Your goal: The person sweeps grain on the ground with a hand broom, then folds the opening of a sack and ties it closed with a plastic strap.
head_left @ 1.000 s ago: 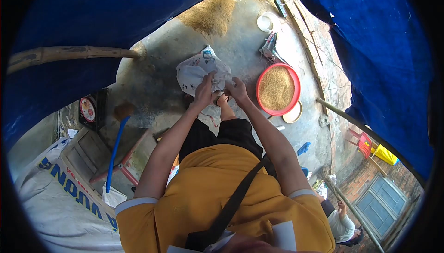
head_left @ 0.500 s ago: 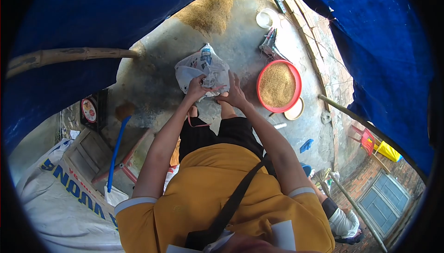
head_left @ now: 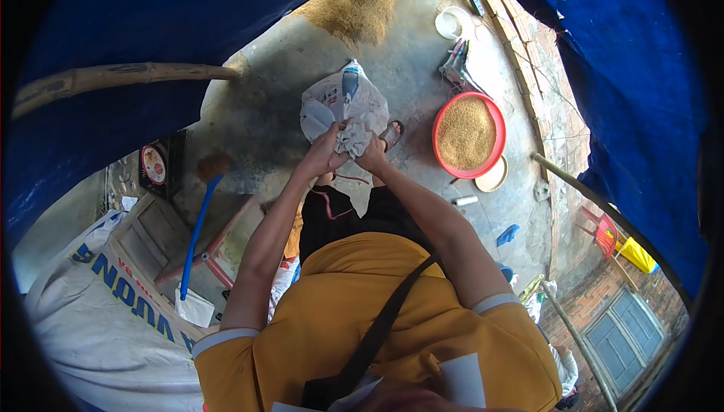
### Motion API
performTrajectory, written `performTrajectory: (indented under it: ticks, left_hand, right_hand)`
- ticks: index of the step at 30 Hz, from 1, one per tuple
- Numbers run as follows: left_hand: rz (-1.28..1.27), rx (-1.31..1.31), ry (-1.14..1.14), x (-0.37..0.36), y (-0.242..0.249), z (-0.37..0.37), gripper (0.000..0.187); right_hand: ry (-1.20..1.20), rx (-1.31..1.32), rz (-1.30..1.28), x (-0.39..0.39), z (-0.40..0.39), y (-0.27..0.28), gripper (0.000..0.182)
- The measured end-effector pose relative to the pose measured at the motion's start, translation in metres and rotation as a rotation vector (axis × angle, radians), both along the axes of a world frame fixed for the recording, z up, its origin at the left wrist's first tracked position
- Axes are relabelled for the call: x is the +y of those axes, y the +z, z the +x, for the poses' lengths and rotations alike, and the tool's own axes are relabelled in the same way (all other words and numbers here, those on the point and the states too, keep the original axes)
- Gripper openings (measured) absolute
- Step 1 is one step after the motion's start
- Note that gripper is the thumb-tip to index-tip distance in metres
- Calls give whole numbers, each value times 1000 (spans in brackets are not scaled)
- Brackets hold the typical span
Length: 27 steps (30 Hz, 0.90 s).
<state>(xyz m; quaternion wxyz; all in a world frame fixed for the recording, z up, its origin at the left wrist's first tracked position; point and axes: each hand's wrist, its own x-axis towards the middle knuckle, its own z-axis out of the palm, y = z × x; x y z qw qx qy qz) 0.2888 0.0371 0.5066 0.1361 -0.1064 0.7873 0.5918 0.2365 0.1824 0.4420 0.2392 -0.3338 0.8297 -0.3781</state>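
A white plastic sack (head_left: 317,95) with printed lettering and a blue patch stands on the concrete floor just ahead of my feet. Its mouth is bunched up toward me. My left hand (head_left: 326,150) is closed on the left side of the gathered neck. On the other side, my right hand (head_left: 372,154) grips the same crumpled plastic. A thin reddish string (head_left: 329,205) dangles below my hands across my dark shorts. My sandalled right foot (head_left: 391,134) shows beside the sack.
To the right sits a red basin (head_left: 501,137) filled with grain, with a round lid-like disc (head_left: 493,177) beside it. Loose grain (head_left: 362,9) is heaped ahead. A blue-handled broom (head_left: 197,235) leans at left. Bamboo poles (head_left: 128,75) and blue tarpaulin (head_left: 633,58) hang around.
Both hands have come together on the sack's mouth, which is now bunched tight where it was looser before. The right hand has moved inward from the sack's side.
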Motion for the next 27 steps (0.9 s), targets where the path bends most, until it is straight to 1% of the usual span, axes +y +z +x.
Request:
performTrajectory:
  ticks: [1,2,3,4,5,7,8,9,10,11,12,13,14,15,16,17,19,20,21,22,23,24,25,26,27]
  left_hand:
    - [-32,-25,-21,0,3,0,49]
    - [-31,-27,-19,-1,2,1,49]
    - [-1,30,17,-2,2,0,49]
    - [29,87,52,-3,3,0,50]
    - [29,87,50,-6,4,1,50]
    - [122,-77,92,-13,15,1,53]
    - [123,-78,94,-14,18,1,53]
    - [25,26,186,-15,19,2,54]
    - [-73,131,277,-16,20,2,54]
    - [-74,133,278,-21,10,5,54]
    - [-179,133,260,-28,-9,11,51]
    - [-285,133,242,-32,-15,13,48]
    - [-287,136,244,-31,-20,15,48]
    - [-260,92,183,-26,-20,13,46]
    - [-232,47,122,-21,-19,11,43]
    - [-229,50,121,-18,-19,7,43]
    - [-334,195,97,-13,-21,1,40]
    - [-335,195,99,-12,-21,-1,40]
    - [-372,233,88,-11,-23,-2,33]
    - [-409,271,76,-10,-25,-3,28]
    - [-408,271,75,-9,-27,-3,28]
    - [-279,155,109,-8,-30,-3,24]
    - [-151,39,140,-8,-36,-2,21]
    - [-150,38,138,-7,-51,1,21]
    - [36,-91,184,-6,-75,6,20]
  right_hand:
    - [1,-4,2,0,1,5,44]
    - [-52,44,58,0,2,11,44]
    - [-105,94,113,-3,1,19,43]
    - [-105,94,112,-4,0,9,43]
    - [-123,131,64,-6,-1,-7,43]
    - [-140,169,17,-10,-6,-2,42]
    - [-183,102,-22,-9,-9,2,41]
    - [-227,35,-61,-10,-11,9,39]
    - [-227,36,-63,-9,-12,9,39]
    - [-229,11,-5,-7,-13,10,37]
    - [-230,-13,54,-5,-14,10,36]
    - [-228,-11,53,-2,-14,1,36]
    - [-222,-50,67,1,-13,-11,36]
    - [-217,-88,83,2,-13,-17,36]
    - [-217,-84,83,5,-12,-22,36]
    - [-225,-77,119,10,-9,-27,37]
    - [-233,-70,153,17,-6,-38,37]
    - [-154,-37,117,19,-6,-44,39]
    - [-76,-6,81,19,-6,-44,41]
    - [-76,-6,80,20,-5,-44,41]
    - [0,103,17,21,-4,-43,43]
    - [75,214,-45,21,-4,-39,45]
    - [71,214,-42,19,-3,-30,45]
    - [10,136,-41,15,-1,-20,46]
    - [-50,59,-41,11,-1,-10,48]
